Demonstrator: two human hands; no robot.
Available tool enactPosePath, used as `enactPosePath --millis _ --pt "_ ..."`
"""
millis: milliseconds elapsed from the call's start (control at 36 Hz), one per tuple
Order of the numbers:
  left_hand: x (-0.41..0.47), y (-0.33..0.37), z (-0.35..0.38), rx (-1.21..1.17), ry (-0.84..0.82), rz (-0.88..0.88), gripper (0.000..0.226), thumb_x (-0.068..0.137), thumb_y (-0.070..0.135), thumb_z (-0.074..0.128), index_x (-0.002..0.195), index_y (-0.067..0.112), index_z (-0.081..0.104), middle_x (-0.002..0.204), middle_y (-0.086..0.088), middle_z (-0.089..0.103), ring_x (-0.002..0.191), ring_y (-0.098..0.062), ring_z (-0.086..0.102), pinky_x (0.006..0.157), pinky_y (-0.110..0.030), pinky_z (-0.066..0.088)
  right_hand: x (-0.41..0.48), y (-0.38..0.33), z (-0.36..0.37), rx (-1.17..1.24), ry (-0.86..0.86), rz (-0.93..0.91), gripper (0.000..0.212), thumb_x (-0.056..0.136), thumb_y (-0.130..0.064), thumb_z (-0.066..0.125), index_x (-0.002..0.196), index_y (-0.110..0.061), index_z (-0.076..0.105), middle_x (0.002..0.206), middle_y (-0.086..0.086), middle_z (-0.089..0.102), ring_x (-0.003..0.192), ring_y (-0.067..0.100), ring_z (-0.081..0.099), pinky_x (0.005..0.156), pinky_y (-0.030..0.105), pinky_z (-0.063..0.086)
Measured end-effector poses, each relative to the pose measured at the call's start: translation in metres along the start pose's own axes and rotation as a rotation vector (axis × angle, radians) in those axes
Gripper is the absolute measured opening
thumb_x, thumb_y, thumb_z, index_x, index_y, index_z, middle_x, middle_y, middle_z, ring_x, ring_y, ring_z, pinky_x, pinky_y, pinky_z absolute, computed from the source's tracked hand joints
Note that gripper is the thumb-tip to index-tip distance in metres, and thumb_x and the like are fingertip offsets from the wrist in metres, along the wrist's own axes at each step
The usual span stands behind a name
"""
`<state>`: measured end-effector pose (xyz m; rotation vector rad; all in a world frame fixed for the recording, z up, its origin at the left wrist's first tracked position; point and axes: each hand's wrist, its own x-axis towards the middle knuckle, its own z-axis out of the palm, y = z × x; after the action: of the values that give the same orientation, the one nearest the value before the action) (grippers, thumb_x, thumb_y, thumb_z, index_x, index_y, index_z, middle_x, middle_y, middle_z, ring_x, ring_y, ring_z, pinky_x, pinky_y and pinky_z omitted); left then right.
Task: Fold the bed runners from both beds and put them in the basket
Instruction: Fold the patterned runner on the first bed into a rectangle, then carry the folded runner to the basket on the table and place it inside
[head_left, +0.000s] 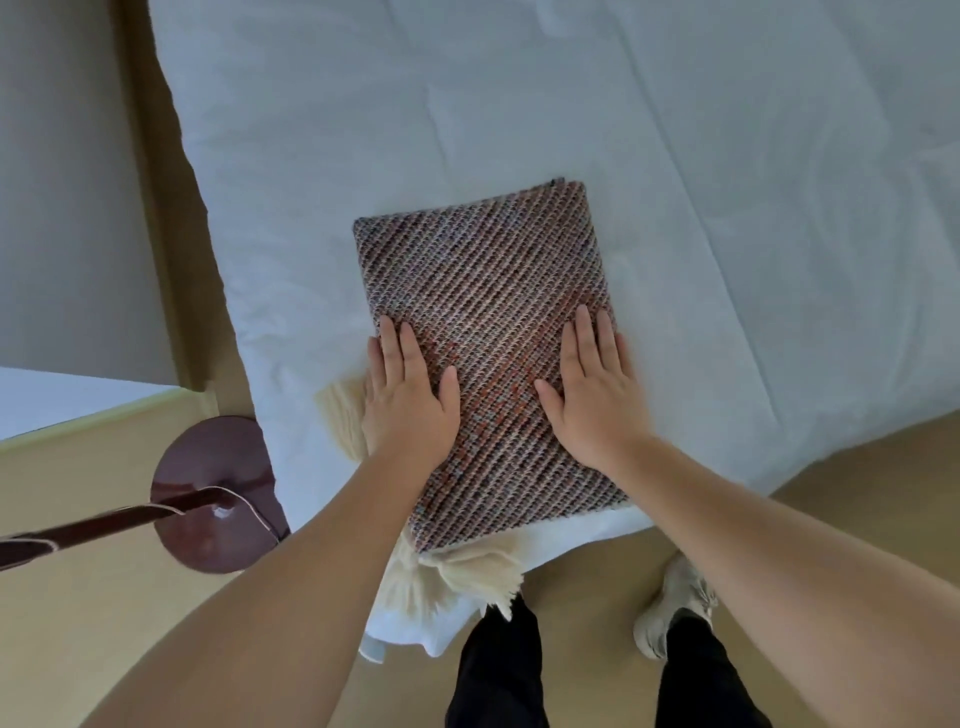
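Woven bed runner (483, 332), folded on the bed (675, 182), is pressed flat by left hand (410, 400) and right hand (592, 395), fingers straight. Soft, limp; best lifted from beneath both side edges.

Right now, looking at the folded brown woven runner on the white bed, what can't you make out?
Head view only.
Basket: nowhere in frame.
Folded brown woven runner: lower layers hidden by its top layer.
Cream fringe: partly covered by the runner itself.
Weave under the flat left hand and right hand: covered.
Dark red lamp pole: top cut off by the left edge.
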<state>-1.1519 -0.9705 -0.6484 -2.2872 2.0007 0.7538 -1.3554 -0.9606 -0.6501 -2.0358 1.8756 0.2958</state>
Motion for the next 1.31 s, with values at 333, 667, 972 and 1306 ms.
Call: enactPosePath --millis 333,667,972,1306 --pt "0.001 -0.011 -0.007 -0.485 0.047 -0.278 0.09 0.077 0.067 0.053 0.146 0.029 0.01 0.148 -0.005 0.036 0.13 -0.029 0.042 0.104 -0.051 0.039 -0.049 0.014 0.021 0.295 0.026 0.103 0.076 0.098 -0.057 0.021 0.153 -0.01 -0.004 0.161 0.012 -0.007 0.148 0.027 -0.002 0.12 0.041 0.006" --pt "0.017 -0.018 -0.025 -0.803 -0.09 -0.431 0.06 0.074 0.054 0.072 0.114 0.015 0.052 0.104 0.001 0.062 0.094 -0.022 0.063 0.085 -0.04 0.053 0.018 0.028 -0.034 0.966 -0.034 0.38 0.057 0.084 -0.047 0.066 0.132 -0.023 0.045 0.119 -0.004 0.06 0.1 0.016 0.059 0.084 0.031 0.045" --pt "-0.017 0.042 -0.086 -0.566 0.011 -0.187 0.033 0.088 0.041 0.06 0.106 0.018 0.044 0.088 0.007 0.054 0.077 -0.011 0.054 0.063 -0.03 0.04 -0.025 0.025 -0.098 0.873 0.055 0.351 0.046 0.095 -0.028 0.057 0.138 -0.028 0.041 0.107 -0.009 0.058 0.08 0.011 0.058 0.068 0.025 0.045" --pt "-0.093 0.213 -0.222 -0.586 0.008 0.297 0.032 0.087 0.039 0.064 0.103 0.018 0.047 0.086 0.013 0.056 0.076 -0.006 0.057 0.07 -0.032 0.048 -0.17 0.102 -0.26 0.973 0.401 0.458 0.043 0.097 -0.032 0.053 0.139 -0.028 0.042 0.122 -0.006 0.06 0.106 0.018 0.06 0.09 0.037 0.049"
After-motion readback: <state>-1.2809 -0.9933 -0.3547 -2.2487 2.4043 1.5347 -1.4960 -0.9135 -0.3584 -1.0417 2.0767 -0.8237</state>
